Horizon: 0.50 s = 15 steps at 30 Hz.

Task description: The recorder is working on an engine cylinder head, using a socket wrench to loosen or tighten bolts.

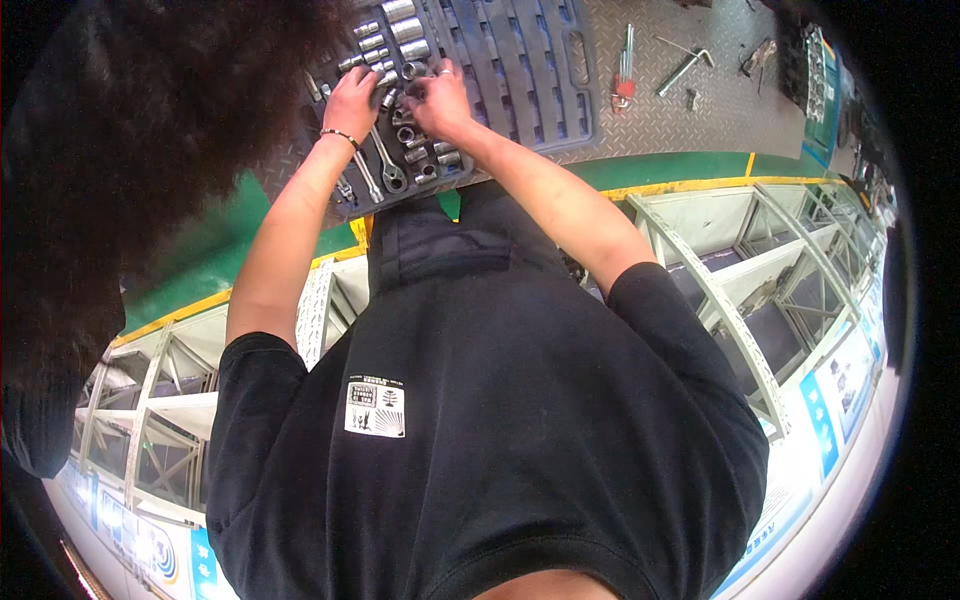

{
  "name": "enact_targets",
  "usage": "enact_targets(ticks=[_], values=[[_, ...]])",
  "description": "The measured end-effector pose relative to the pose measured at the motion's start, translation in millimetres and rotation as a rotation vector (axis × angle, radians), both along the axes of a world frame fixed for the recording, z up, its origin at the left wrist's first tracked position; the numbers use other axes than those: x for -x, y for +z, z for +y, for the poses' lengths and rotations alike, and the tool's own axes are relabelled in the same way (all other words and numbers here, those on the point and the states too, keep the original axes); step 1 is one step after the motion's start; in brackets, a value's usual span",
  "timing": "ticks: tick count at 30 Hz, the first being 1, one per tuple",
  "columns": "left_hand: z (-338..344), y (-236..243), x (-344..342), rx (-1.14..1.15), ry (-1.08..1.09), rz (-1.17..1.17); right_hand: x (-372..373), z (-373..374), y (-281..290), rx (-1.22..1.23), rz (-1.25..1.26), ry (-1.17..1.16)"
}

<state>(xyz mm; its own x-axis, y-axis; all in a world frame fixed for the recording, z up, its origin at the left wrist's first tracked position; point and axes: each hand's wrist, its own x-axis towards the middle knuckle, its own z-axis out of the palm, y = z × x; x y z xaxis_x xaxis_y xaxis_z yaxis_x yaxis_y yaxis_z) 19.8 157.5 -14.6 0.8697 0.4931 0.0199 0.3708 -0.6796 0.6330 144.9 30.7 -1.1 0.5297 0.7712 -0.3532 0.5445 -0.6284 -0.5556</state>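
Both of my hands are over an open dark socket-set case (470, 165) at the top of the head view. My left hand (352, 108) reaches in with bent fingers drawn together. Its tips are among small chrome sockets (373, 43); what they grip is hidden. My right hand (440, 103) is close beside it, thumb and fingers pinched over a column of sockets. Whatever lies between those fingertips is too small to make out. Nearer to me, a ratchet wrench (393, 178) lies in its slot, with more sockets (427, 172) to its right.
The case's slatted half (515, 70) lies to the right on a tread-plate surface (640, 135). Farther right are hex keys in a red holder (624, 85), a T-shaped metal tool (686, 72) and a pliers-like tool (760, 58). Pale metal racks (700, 270) stand behind me.
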Motion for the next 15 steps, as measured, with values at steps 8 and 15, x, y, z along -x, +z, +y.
enact_targets(ticks=[8,15], values=[[-12.1,-1.4,-4.2,-0.111,0.068,0.064,-52.3,33.7,-7.0,-0.321,0.193,-0.262],[-32.3,19.7,-7.5,-0.082,0.249,0.105,-58.1,114.7,0.7,-0.264,0.049,-0.17]])
